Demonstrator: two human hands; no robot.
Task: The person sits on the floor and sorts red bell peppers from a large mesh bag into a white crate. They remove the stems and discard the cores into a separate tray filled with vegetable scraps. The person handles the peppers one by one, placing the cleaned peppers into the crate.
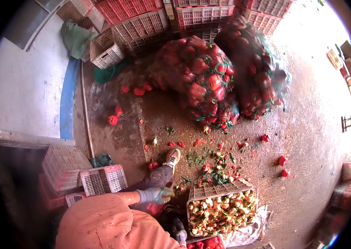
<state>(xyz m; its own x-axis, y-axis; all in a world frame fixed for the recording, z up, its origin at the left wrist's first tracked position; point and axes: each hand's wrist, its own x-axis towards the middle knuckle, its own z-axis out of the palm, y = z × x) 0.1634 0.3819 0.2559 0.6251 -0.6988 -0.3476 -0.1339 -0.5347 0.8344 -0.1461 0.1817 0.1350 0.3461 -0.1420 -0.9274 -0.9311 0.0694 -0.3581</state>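
My left hand, in a grey knit glove with a greenish palm, reaches out above my leg, left of a plastic crate filled with cut pepper cores and stems. What it holds, if anything, cannot be made out. My right hand, gloved too, is low in the view beside a crate holding red bell peppers; its fingers are mostly hidden. My shoe rests among scattered pepper pieces. Green leaves and trimmings lie on the wet floor above the core-filled crate.
Large net sacks of red peppers stand ahead, backed by stacked crates. Loose peppers lie at left and right. More plastic crates stand at left near a white and blue wall. A crumpled sheet lies under the core-filled crate.
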